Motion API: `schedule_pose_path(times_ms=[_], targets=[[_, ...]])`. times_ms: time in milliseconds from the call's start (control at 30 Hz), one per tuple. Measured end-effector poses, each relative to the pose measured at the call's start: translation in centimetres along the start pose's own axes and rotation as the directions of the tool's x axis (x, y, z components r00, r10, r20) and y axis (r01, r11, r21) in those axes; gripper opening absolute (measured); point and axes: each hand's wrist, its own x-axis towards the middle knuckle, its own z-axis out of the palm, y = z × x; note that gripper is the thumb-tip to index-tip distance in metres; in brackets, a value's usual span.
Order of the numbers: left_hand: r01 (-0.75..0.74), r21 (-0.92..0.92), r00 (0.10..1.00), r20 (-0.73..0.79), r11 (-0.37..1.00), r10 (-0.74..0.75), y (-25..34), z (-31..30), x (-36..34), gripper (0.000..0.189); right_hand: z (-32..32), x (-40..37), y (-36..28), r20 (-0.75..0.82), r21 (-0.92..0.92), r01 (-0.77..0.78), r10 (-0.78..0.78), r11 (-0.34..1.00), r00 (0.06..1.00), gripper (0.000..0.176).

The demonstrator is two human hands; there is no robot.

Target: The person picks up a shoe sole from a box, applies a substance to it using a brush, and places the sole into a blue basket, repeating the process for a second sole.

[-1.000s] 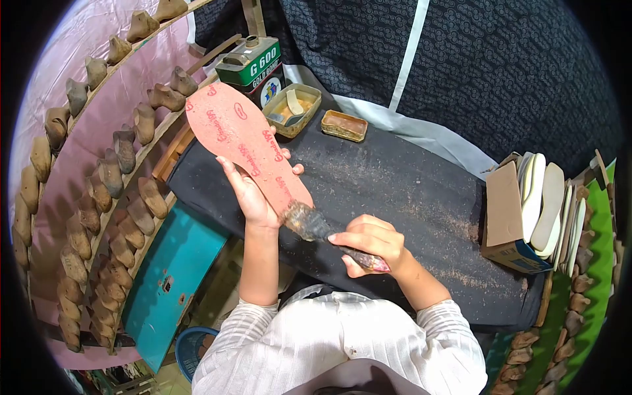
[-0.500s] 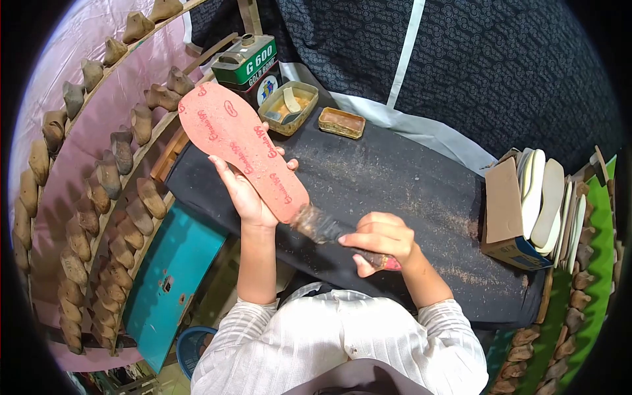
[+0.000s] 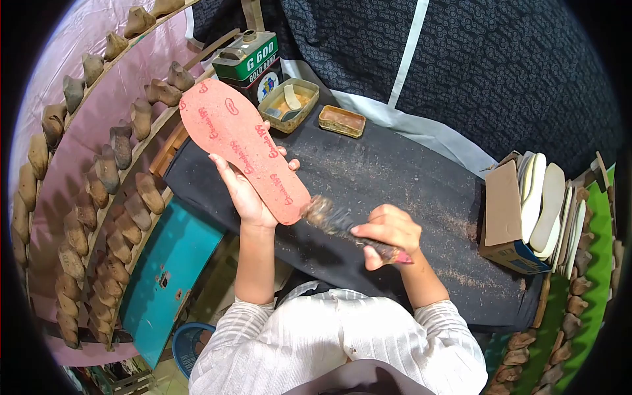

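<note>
My left hand (image 3: 247,194) grips a pink insole (image 3: 243,148) printed with dark red lettering, fingers showing past its far edge and thumb on the near side. The insole slants above the table, its wide end toward the upper left. My right hand (image 3: 390,236) is closed round the handle of a worn, crusted brush (image 3: 336,220) with a reddish handle end. The brush's bristles are right at the narrow lower end of the insole.
On the dark-covered table (image 3: 408,178) stand a green glue can (image 3: 247,62), a tub (image 3: 289,105) with a pale scraper and a small brown dish (image 3: 342,122). A cardboard box (image 3: 503,210) holds soles at right. Wooden shoe lasts (image 3: 122,145) line racks on both sides.
The brush and my right hand have moved slightly to the right, drawing the bristles toward the insole's end edge. My left hand and the insole stay almost in place.
</note>
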Motion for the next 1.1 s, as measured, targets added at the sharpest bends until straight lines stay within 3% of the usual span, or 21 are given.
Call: schedule_pose_path(times_ms=[133, 300, 500, 667, 767, 900, 1100], targets=[[0.058, 0.04, 0.998, 0.017, 0.998, -0.059, -0.5, -0.3, -0.2, 0.069, 0.2, 1.1, -0.1, -0.13, -0.045, 0.001, -0.007, 0.999, 0.991, 0.023], [0.047, -0.008, 0.977, -0.206, 0.999, -0.048, -1.7, 1.1, -0.2, 0.07, 1.7, 2.9, 0.2, -0.057, -0.07, -0.096, 0.092, 0.993, 0.994, 0.03], [0.049, 0.102, 0.997, -0.072, 0.994, -0.041, -0.6, -1.4, -0.1, 0.073, 1.1, 0.8, 0.1, 0.037, 0.048, -0.139, 0.137, 0.989, 0.99, 0.024], [0.107, 0.04, 0.989, -0.108, 0.994, -0.102, -1.1, -1.4, -0.6, 0.073, 0.9, 1.6, 0.0, -0.029, 0.033, -0.167, 0.168, 0.985, 0.985, 0.025], [0.115, 0.129, 0.983, -0.159, 0.985, -0.094, -1.6, -1.2, -0.7, 0.074, 1.8, 2.4, -0.1, -0.087, 0.003, -0.166, 0.166, 0.986, 0.982, 0.027], [0.099, 0.16, 0.984, -0.162, 0.982, -0.073, -1.4, -1.1, -0.6, 0.076, 1.9, 1.8, -0.4, 0.014, 0.042, -0.121, 0.121, 0.992, 0.993, 0.032], [0.11, 0.154, 0.984, -0.155, 0.982, -0.086, -0.9, -1.4, -0.9, 0.077, 0.7, 2.2, -1.0, 0.172, 0.151, -0.234, 0.208, 0.96, 0.963, 0.031]])
